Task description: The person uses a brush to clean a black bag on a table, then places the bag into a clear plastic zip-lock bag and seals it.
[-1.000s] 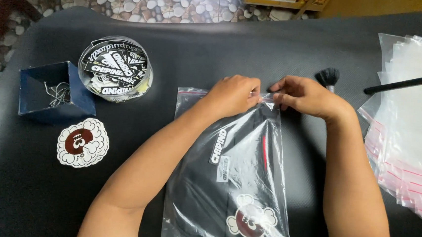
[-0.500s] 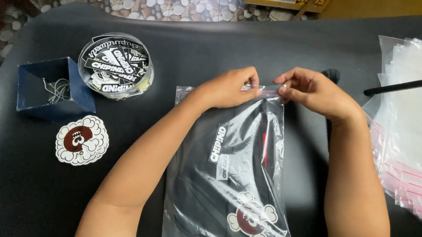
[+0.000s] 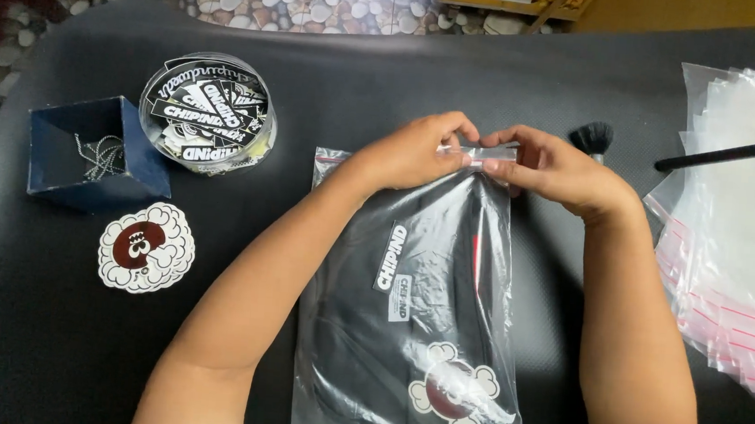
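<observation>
- Two hands, left hand [image 3: 413, 152] and right hand [image 3: 553, 169], pinch the top edge of the bag [image 3: 406, 311]; a black garment fills it below them.
- Left of the left hand: tub [image 3: 209, 113] of stickers, blue box [image 3: 94, 152] holding a chain.
- Right of the right hand: bag stack [image 3: 738, 246].

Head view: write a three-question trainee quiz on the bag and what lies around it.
1. True or false: both hands pinch the top edge of the clear bag.
2. Which lies nearest the blue box? A) brush B) cloud-shaped sticker C) stack of empty bags
3. What shape is the sticker tub?

Key: 1 true: left hand and right hand meet there. 2 B, the cloud-shaped sticker. 3 round.
</observation>
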